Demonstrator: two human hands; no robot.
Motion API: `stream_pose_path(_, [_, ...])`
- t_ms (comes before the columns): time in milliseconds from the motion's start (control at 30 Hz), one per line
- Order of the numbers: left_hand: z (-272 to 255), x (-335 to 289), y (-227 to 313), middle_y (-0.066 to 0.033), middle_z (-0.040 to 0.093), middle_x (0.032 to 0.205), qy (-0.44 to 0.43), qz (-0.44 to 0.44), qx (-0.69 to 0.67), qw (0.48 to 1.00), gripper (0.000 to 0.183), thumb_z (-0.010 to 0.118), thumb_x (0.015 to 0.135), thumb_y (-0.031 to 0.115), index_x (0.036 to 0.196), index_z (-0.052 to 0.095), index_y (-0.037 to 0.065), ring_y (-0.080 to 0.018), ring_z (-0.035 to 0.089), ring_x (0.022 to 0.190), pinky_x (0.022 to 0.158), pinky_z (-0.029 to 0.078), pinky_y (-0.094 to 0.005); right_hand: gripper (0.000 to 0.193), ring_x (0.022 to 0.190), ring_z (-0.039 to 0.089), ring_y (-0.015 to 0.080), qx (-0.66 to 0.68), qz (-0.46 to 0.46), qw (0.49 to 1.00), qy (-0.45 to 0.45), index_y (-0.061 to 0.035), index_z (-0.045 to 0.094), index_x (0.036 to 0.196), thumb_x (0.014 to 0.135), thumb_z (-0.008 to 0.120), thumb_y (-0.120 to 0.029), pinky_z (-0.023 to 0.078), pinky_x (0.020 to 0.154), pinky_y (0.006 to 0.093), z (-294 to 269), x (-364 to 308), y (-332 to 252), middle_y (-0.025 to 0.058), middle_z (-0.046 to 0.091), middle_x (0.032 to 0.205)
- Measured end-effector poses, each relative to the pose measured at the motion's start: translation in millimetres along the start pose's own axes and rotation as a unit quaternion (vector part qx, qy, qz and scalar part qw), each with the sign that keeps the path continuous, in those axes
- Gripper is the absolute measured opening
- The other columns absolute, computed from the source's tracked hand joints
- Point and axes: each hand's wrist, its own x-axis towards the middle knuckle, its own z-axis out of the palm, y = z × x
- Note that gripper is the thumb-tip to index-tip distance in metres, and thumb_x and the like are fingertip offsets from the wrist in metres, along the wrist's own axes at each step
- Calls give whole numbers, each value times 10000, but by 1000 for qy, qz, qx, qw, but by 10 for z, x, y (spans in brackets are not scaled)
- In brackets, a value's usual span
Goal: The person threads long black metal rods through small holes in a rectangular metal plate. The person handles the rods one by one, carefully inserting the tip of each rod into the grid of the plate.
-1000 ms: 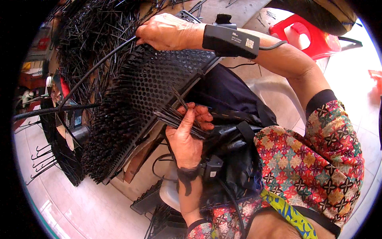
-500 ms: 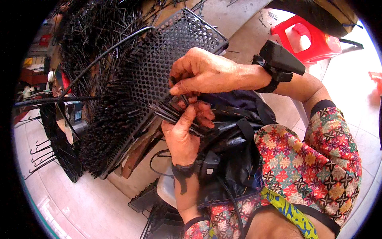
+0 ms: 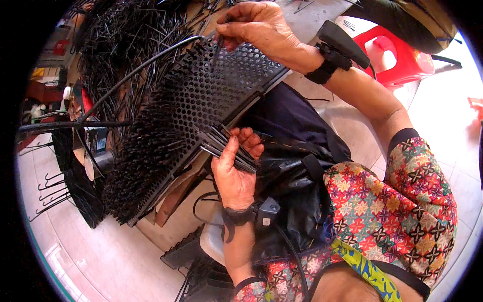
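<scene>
Your left fingers (image 3: pixel 229 153) clamp slim black strips (image 3: pixel 220 141), fanned probably for easy picking. Beneath your right fingers (image 3: pixel 240 31), apparently pinching another, lies a flat black perforated panel (image 3: pixel 241 65).

the person wears a loose top (image 3: pixel 397 211) printed all over with four-petalled shapes in red, cream, teal, mustard and black. its short sleeves end in plain black bands (image 3: pixel 402 137). a yellow-green strap (image 3: pixel 365 269) with blue figures crosses near the neckline. above the bare right hand (image 3: pixel 264 30), a black wristband (image 3: pixel 327 65) carries a bulky black box (image 3: pixel 342 43). above the bare left hand (image 3: pixel 234 178), a black strap (image 3: pixel 237 216) bears a smaller dark box (image 3: pixel 267 210) with a white label and black cable (image 3: pixel 292 251).
</scene>
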Motion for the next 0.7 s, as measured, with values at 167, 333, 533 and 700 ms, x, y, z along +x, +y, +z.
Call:
stream_pose_path(167, [-3, -14, -10, -118, 564, 869, -14, -3, -11, 1000, 191, 495, 822, 148, 952, 493, 10, -211, 565, 755, 661, 493, -336, 128, 587, 554, 91, -65, -137, 988, -42, 5, 592, 832, 714, 615, -38, 465, 538, 199, 159, 82, -24, 52, 594, 685])
stream_pose_path(333, [38, -26, -7, -87, 556, 879, -52, -40, 5, 998, 194, 487, 829, 197, 965, 506, 60, -227, 545, 800, 681, 479, -410, 162, 641, 546, 94, -218, -239, 943, -81, -18, 592, 856, 720, 624, -100, 445, 603, 218, 168, 70, -19, 69, 603, 707])
stream_pose_path(533, [34, -7, -21, -108, 548, 838, -43, -74, -26, 996, 251, 491, 830, 220, 1014, 469, 50, -221, 547, 752, 675, 486, -410, 158, 661, 554, 83, -212, -221, 948, -81, -21, 602, 849, 715, 630, -101, 449, 626, 211, 190, 62, 3, 63, 613, 728])
stream_pose_path(700, [4, -10, -22, -106, 545, 851, -59, -80, -40, 994, 247, 475, 835, 212, 1020, 472, 48, -228, 541, 768, 683, 485, -416, 134, 690, 548, 57, -115, -167, 973, -111, 11, 598, 838, 716, 620, -37, 448, 652, 185, 141, 86, 23, 30, 618, 743])
